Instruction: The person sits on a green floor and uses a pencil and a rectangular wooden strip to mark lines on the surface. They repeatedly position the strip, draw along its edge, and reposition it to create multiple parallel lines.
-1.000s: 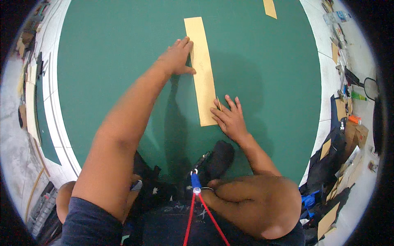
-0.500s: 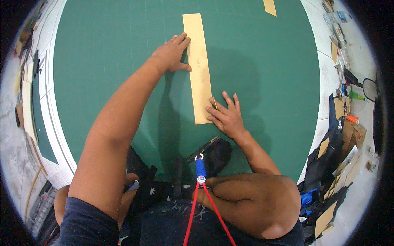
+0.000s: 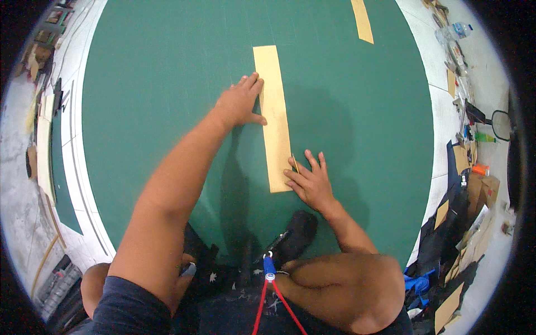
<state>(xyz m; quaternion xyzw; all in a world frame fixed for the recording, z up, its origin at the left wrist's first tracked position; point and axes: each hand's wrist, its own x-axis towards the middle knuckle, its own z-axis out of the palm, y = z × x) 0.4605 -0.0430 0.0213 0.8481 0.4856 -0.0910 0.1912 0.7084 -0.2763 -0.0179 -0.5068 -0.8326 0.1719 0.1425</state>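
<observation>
A long tan cardboard strip (image 3: 275, 109) lies lengthwise on the green sheet (image 3: 167, 84), one short end toward me. Against the strip's left edge rests my left hand (image 3: 241, 101), its thumb and fingers spread and holding nothing. Near the lower right corner of the strip is my right hand (image 3: 314, 181), its fingertips touching the edge. A thin yellow pencil-like stick (image 3: 296, 163) is caught between the fingers of that hand, while its other fingers stretch out over the sheet.
A second tan strip (image 3: 363, 22) lies at the far right of the sheet. Along the right side are a plastic bottle (image 3: 462, 30), a round mirror (image 3: 501, 124) and cardboard scraps (image 3: 448, 309). Red cords (image 3: 260, 306) hang in front of me, above my bent knee (image 3: 379, 290).
The whole scene sits lower in the picture, as the view has shifted. Both hands keep the same places on the strip, and the stick is still between the right fingers.
</observation>
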